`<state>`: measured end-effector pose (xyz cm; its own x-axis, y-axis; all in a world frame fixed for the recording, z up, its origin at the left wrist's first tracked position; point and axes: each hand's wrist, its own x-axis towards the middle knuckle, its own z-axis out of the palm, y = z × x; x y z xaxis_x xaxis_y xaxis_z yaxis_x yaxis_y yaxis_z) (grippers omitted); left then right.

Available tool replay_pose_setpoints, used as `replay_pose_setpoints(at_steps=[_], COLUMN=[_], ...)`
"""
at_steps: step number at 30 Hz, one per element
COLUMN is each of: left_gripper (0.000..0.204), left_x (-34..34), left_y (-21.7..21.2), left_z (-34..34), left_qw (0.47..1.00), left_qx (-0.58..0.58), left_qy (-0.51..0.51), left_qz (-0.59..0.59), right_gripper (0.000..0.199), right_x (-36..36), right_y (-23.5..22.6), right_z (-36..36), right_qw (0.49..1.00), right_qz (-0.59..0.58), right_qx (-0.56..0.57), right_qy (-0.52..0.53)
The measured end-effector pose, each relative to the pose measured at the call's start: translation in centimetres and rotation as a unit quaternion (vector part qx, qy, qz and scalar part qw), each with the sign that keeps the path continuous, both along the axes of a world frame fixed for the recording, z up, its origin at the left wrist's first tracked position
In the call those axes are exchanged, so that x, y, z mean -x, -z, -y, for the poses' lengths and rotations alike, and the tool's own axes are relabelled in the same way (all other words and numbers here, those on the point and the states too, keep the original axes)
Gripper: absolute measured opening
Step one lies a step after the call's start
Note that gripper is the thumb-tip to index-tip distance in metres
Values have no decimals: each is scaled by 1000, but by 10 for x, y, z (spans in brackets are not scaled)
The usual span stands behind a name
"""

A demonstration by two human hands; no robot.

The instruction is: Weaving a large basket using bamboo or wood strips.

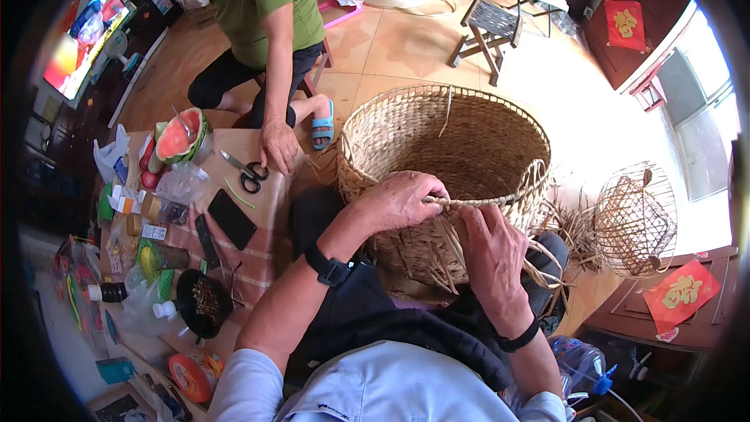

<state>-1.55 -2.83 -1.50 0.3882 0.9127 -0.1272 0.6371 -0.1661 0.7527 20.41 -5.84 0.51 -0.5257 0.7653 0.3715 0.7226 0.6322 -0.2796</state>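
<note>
woven straw basket stands just ahead of you, mouth up, its near side between your knees. your left hand is clamped on the near rim, thumb and forefinger pinched together, and your right hand is closed on the same rim just beside it; you hide the undersides of your fingers, so i cannot tell which strands each one pins. loose straw ends hang down the outer wall between your hands, and more loose straw lies in a heap to the right, near an openwork wire-like basket frame. at your left, a table with a checked cloth crowds close to your forearm. on it lie black-handled scissors, a black smartphone, a cut watermelon and a dark pan with small brown bits in it. a co-worker's hand rests at the table's far edge, near the scissors. farther off, beyond the basket, stands a folding stool.
</note>
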Motion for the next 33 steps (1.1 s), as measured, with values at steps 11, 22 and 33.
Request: replay_pose_setpoints(at_steps=[11, 22, 33], left_gripper=[26, 22, 27], left_x=[-2, -3, 4], left_y=[-1, -7, -27], left_z=[-3, 5, -13], left_qw=[999, 993, 994], left_qx=[-9, -28, 98], left_qy=[-7, -63, 27], left_qz=[37, 98, 39], right_gripper=[25, 36, 43], right_x=[5, -3, -32], right_y=[23, 9, 13], right_z=[-7, -5, -6], right_qw=[1000, 997, 997], right_qz=[-9, -26, -22], right_qx=[-16, 68, 68], right_qy=[-24, -26, 10])
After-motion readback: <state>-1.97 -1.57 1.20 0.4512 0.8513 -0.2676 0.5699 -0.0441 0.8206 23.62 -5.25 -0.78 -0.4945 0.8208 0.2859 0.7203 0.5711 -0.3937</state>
